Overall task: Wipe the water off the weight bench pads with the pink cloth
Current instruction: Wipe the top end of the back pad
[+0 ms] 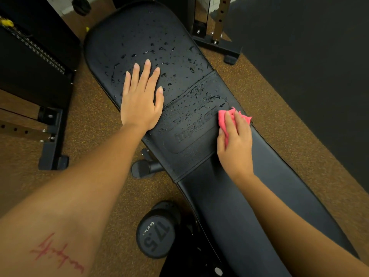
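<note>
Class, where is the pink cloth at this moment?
Head view: the cloth is right of centre, under the right hand, on the right edge of the wet middle pad, beside the embossed logo.

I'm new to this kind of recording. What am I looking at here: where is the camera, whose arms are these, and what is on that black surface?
There is no machine here. The single picture comes from a wide-angle camera worn on a person's head, looking down at their own bare arms. The long black thing is a weight bench. Its far pad and the middle section, which has a raised logo, carry water drops; the near pad looks dry. The left hand lies flat on the far pad, fingers straight. The right hand holds a bunched pink cloth against the middle section's right edge. On the brown floor beside the bench lies a dumbbell marked 17.5.
</note>
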